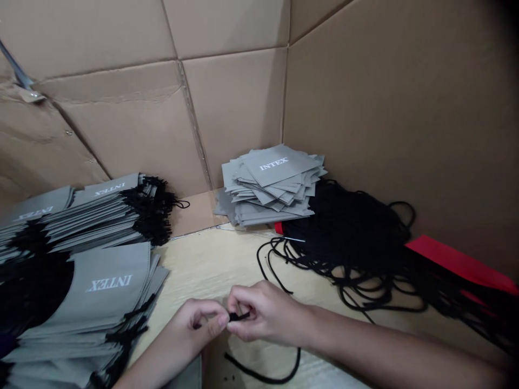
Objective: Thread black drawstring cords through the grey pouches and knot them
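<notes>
My left hand (198, 322) and my right hand (263, 314) meet above the pale wooden table (206, 265), their fingertips pinching a black cord (237, 317) between them. A loop of the cord (263, 373) hangs down below my hands and rests on the wood. Just left of my left hand lies a large stack of grey drawstring bags printed INTEX (109, 286), with black cords at their ends. The cord's pinched end is hidden inside my fingers.
Another stack of bags (93, 210) lies behind the large one. Flat grey INTEX pieces (273, 183) are heaped at the back, beside a tangled pile of black cords (348, 232). A red strip (458, 265) lies at right. Cardboard walls (405, 108) line the back and right.
</notes>
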Available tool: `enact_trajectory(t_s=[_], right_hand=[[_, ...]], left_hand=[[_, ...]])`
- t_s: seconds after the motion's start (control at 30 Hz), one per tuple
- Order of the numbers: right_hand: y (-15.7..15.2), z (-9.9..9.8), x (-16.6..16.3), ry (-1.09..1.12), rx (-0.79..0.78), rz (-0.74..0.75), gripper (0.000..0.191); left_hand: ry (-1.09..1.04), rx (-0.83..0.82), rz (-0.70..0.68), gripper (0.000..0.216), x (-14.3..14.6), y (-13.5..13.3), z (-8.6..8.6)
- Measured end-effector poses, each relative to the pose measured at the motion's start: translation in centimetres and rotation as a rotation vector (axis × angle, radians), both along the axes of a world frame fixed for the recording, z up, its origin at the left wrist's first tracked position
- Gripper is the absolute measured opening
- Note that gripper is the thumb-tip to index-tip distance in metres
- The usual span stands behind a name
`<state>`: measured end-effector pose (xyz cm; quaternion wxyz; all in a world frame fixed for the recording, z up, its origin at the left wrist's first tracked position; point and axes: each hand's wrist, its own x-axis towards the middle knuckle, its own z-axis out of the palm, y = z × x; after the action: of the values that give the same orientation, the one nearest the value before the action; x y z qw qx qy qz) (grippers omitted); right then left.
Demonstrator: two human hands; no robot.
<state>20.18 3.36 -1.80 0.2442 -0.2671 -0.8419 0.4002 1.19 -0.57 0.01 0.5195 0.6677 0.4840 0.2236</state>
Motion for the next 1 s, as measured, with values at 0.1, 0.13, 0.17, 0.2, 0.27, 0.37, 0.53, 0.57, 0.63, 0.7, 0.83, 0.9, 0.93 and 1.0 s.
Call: enact_trajectory(t_s=[0.1,0.13,0.17,0.2,0.27,0.37,0.53,0.57,0.63,0.7,0.83,0.9,0.93,1.0], right_hand=[[0.0,0.5,0.3,-0.044,-0.006,-0.035,0.027],[0.0,0.6,0.4,-0.060,0.002,-0.055,0.029],[0.1,0.7,0.5,-0.070,0.012,-0.077,0.031],[0.1,0.8,0.5,-0.066,0.021,-0.098,0.033],[0.2,0.7,0.5,-0.015,0.009,-0.136,0.043],[0.1,0.3,0.2,0.077,-0.085,-0.149,0.051],[-0.7,-0.1,-0.4,0.026,-0.162,-0.163,0.060],[-0.9,-0.1,-0.5,0.012,-0.150,-0.169,0.058],[-1.0,0.1,-0.5,-0.031,-0.124,-0.175,0.046],[-0.9,0.2,-0.5,-0.077,-0.129,-0.173,0.034],[-0.6,0.3,-0.5,-0.031,-0.181,-0.162,0.030],[-0.7,0.4,-0.8,0.089,-0.317,-0.132,0.032],[-0.8,0.4,-0.9,0.168,-0.422,-0.108,0.033],[-1.0,0.5,-1.3,0.318,-0.627,-0.068,0.033]], left_hand=[[-0.027,0.015,0.053,0.040,-0.2,0.2,-0.1],[-0.030,0.034,0.081,0.037,-0.3,0.3,-0.2],[-0.028,0.064,0.120,0.033,-0.3,0.3,-0.3],[-0.019,0.098,0.160,0.029,-0.4,0.3,-0.4],[0.014,0.162,0.226,0.022,-0.3,0.2,-0.5],[0.056,0.206,0.269,0.019,-0.1,0.1,-0.5],[0.078,0.214,0.284,0.015,0.3,0.0,-0.1],[0.087,0.215,0.272,0.013,0.3,0.0,0.0],[0.113,0.228,0.253,0.011,0.4,-0.1,0.0],[0.132,0.248,0.245,0.011,0.3,-0.2,-0.1],[0.135,0.274,0.230,0.012,0.2,-0.3,-0.4],[0.115,0.280,0.227,0.014,0.2,-0.2,-0.3],[0.099,0.280,0.226,0.015,0.2,-0.2,-0.2],[0.064,0.278,0.230,0.017,0.2,-0.2,0.1]])
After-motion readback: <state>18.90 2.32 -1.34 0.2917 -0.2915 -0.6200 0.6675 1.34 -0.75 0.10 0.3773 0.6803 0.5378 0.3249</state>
